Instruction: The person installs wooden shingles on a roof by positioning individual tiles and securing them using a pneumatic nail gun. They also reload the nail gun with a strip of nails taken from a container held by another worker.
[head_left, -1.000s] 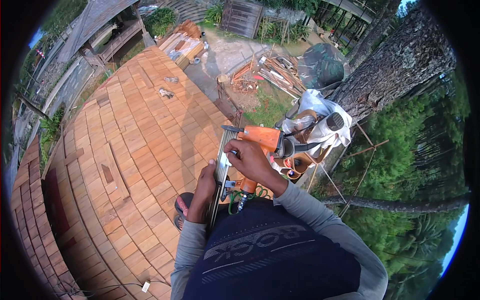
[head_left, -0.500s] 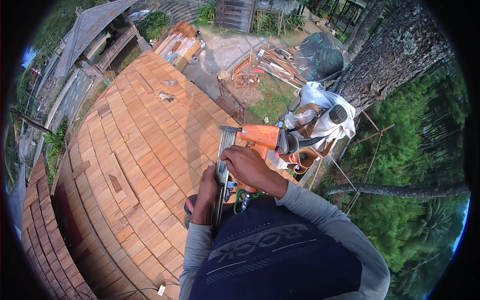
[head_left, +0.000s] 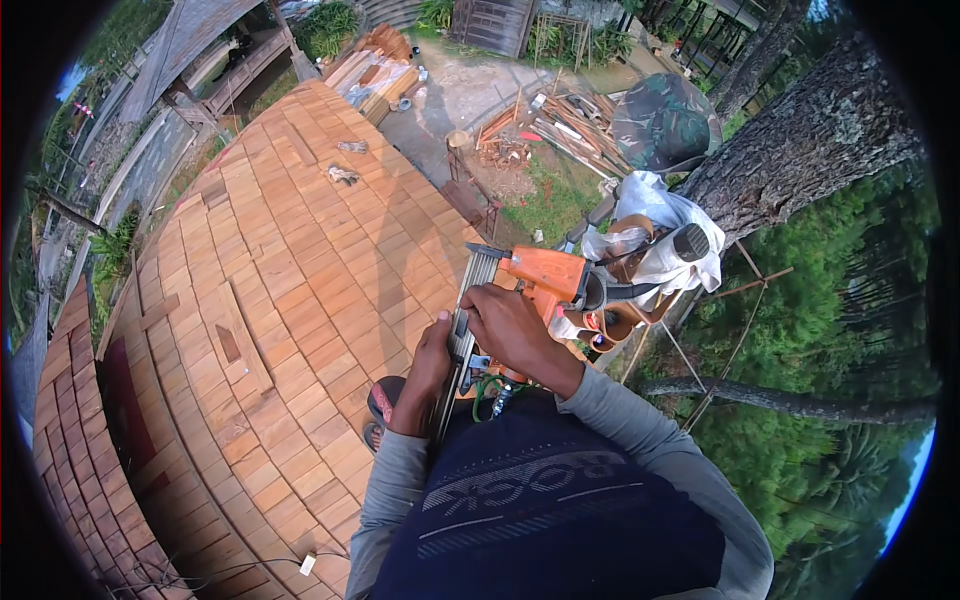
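Note:
An orange nail gun (head_left: 545,270) with a long silver magazine (head_left: 478,275) is held in front of my body, its nose toward the far side. My left hand (head_left: 428,370) is closed along the left side of the magazine, thumb uppermost. My right hand (head_left: 515,328) reaches across the magazine and the orange handle, its fingers curled against the metal; the fingertips are partly hidden. A metal air coupling (head_left: 503,398) and a green cord hang at the tool's near end.
Wooden shingles (head_left: 300,300) cover the curved roof, with a loose board (head_left: 245,340) and a pair of gloves (head_left: 342,175) on it. My sandalled foot (head_left: 385,402) is left of the tool. Right are bags and pouches (head_left: 650,260) and a thick tree trunk (head_left: 810,140).
The view has shifted, so the roof and yard sit slightly differently. The nail gun and both hands appear a little farther right, and more of my foot shows. Both hands keep their hold.

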